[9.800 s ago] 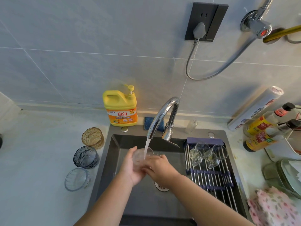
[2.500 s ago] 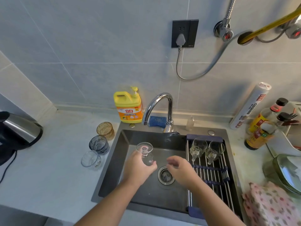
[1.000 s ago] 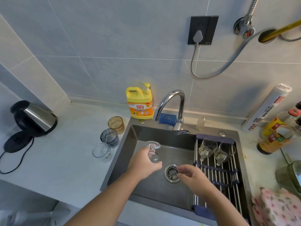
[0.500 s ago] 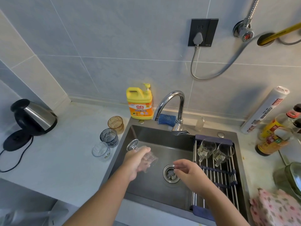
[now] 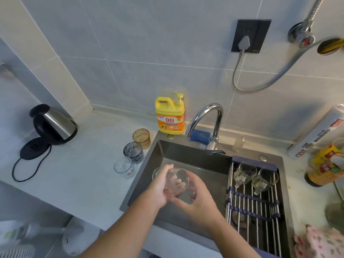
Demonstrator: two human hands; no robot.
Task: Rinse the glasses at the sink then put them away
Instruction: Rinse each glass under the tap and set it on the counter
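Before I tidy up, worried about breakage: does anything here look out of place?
The kettle stands off its base, beside it. Two glasses lie tipped on the rack. Nothing looks spilled or broken.

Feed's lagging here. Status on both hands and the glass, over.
Left hand and right hand both grip the clear glass over the sink. Tap shows no water. Drying rack holds two glasses, near part bare.

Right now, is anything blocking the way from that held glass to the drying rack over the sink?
Nothing visible does. Only open sink lies between the glass and the rack. Two glasses sit at the rack's far end; its nearer bars are bare.
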